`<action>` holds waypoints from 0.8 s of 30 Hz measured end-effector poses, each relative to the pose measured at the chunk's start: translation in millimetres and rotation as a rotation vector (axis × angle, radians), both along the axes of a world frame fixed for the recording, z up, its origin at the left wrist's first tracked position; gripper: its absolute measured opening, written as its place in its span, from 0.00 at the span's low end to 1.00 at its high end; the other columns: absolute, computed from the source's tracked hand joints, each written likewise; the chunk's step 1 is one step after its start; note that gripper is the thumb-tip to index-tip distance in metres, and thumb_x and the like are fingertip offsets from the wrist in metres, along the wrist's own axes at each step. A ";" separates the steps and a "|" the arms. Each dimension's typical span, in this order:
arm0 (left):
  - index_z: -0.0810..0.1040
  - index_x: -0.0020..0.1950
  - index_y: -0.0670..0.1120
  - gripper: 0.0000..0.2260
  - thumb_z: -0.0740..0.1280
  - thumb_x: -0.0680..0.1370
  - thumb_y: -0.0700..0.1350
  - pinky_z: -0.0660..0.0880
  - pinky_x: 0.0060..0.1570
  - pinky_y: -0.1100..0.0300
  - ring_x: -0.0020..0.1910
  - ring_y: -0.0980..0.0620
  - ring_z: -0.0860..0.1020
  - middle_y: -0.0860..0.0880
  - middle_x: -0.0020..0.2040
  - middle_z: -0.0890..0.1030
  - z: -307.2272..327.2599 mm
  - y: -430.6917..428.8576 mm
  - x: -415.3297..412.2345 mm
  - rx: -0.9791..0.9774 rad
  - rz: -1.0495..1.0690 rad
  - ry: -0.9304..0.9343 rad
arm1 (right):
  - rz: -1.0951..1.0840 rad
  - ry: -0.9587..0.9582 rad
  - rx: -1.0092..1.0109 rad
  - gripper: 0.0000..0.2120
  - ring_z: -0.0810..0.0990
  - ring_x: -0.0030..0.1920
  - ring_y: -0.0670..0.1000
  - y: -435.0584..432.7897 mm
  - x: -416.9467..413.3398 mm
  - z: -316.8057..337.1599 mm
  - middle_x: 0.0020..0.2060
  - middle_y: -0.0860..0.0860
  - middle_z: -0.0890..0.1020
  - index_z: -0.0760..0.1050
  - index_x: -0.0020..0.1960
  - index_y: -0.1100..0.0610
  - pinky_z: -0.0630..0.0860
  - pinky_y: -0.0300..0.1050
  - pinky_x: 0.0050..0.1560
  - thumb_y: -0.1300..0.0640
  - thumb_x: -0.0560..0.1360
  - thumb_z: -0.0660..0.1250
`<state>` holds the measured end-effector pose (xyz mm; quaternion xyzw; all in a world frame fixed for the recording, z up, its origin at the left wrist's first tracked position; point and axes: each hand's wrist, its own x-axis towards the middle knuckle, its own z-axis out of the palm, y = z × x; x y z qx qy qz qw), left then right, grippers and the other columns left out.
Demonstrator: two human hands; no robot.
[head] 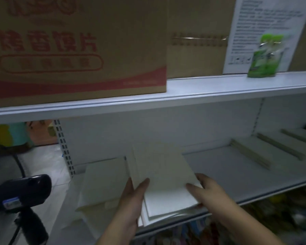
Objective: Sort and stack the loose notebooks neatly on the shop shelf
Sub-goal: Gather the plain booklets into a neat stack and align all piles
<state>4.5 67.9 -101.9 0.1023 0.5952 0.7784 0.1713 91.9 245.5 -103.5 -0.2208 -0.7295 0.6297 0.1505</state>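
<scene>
A pale cream notebook (163, 171) lies tilted on top of a small stack of white notebooks (168, 204) at the front of the white shelf (237, 175). My left hand (131, 202) holds the top notebook's left edge, thumb and fingers on the cover. My right hand (205, 190) grips its right edge, thumb on top. Another cream notebook pile (102, 184) lies to the left. Several more notebooks (260, 149) lie spread in a row at the right rear of the shelf.
The upper shelf (201, 89) carries a cardboard box with red print (74, 48), a plain box (196, 41), a white printed sheet (265, 32) and a green packet (263, 57). A black handheld device on a stand (19, 193) sits at the lower left.
</scene>
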 end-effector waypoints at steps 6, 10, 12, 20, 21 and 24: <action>0.77 0.55 0.44 0.14 0.70 0.69 0.39 0.76 0.50 0.52 0.49 0.44 0.80 0.45 0.46 0.84 -13.6 100.2 30.6 -0.018 -0.157 -0.074 | -0.006 -0.049 -0.243 0.19 0.84 0.44 0.55 95.0 49.2 -3.2 0.49 0.57 0.84 0.71 0.63 0.62 0.81 0.45 0.42 0.60 0.74 0.68; 0.77 0.58 0.42 0.19 0.71 0.70 0.47 0.72 0.54 0.56 0.51 0.47 0.77 0.46 0.50 0.81 -15.7 187.2 66.7 -0.141 -0.192 -0.048 | -0.076 0.044 -0.273 0.14 0.84 0.45 0.55 157.2 95.8 0.2 0.50 0.58 0.83 0.72 0.61 0.61 0.80 0.40 0.36 0.69 0.77 0.61; 0.75 0.63 0.38 0.22 0.66 0.76 0.52 0.67 0.65 0.55 0.61 0.45 0.75 0.42 0.60 0.78 -16.8 226.9 85.0 -0.162 -0.184 -0.058 | -0.098 0.062 -0.271 0.14 0.85 0.41 0.52 191.0 122.5 1.7 0.46 0.55 0.84 0.74 0.58 0.58 0.79 0.38 0.33 0.71 0.76 0.60; 0.70 0.70 0.40 0.22 0.56 0.81 0.52 0.63 0.67 0.51 0.69 0.41 0.67 0.37 0.70 0.69 -25.3 355.9 156.2 -0.106 -0.176 -0.146 | -0.178 -0.005 -0.200 0.20 0.84 0.38 0.46 306.8 204.0 -4.3 0.43 0.51 0.85 0.74 0.61 0.57 0.77 0.36 0.35 0.74 0.74 0.59; 0.69 0.70 0.40 0.21 0.55 0.82 0.50 0.61 0.68 0.52 0.70 0.41 0.65 0.38 0.71 0.67 -29.3 372.2 158.2 -0.075 -0.186 -0.132 | -0.172 -0.005 -0.200 0.20 0.84 0.38 0.46 316.1 211.5 -1.2 0.41 0.49 0.86 0.75 0.58 0.55 0.77 0.35 0.35 0.73 0.72 0.60; 0.70 0.69 0.38 0.19 0.57 0.81 0.47 0.61 0.67 0.54 0.69 0.42 0.67 0.39 0.69 0.70 -24.7 402.0 170.7 -0.055 -0.289 -0.107 | -0.188 -0.005 -0.224 0.19 0.84 0.38 0.47 346.1 226.2 -1.4 0.38 0.49 0.86 0.76 0.53 0.52 0.75 0.35 0.35 0.70 0.68 0.61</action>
